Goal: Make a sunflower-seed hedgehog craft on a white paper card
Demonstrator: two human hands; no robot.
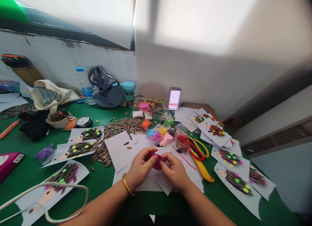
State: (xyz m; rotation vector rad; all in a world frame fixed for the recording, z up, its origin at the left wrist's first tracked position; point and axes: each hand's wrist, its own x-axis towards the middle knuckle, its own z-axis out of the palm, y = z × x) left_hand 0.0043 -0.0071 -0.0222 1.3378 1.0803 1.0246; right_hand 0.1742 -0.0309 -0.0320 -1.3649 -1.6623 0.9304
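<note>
Between my two hands is a flattened magenta piece of modelling clay (158, 162), held over a stack of white paper (146, 184). My left hand (142, 164), with a gold bangle at the wrist, pinches its left edge. Thumb and fingers of my right hand (174, 169) close on its right side. Just beyond the hands lie bagged lumps of coloured clay, among them a pink lump (166, 139) and a red lump (181, 137). A heap of striped sunflower seeds (125, 126) spreads to the back left of the paper.
Red- and yellow-handled scissors (195, 149) and a yellow cutter knife (203, 169) lie right of the paper. Seed-covered hedgehog pictures (237, 182) line both sides. A white cable (84, 187) loops at front left. A blue bag (107, 93) and a phone (174, 98) stand at the back.
</note>
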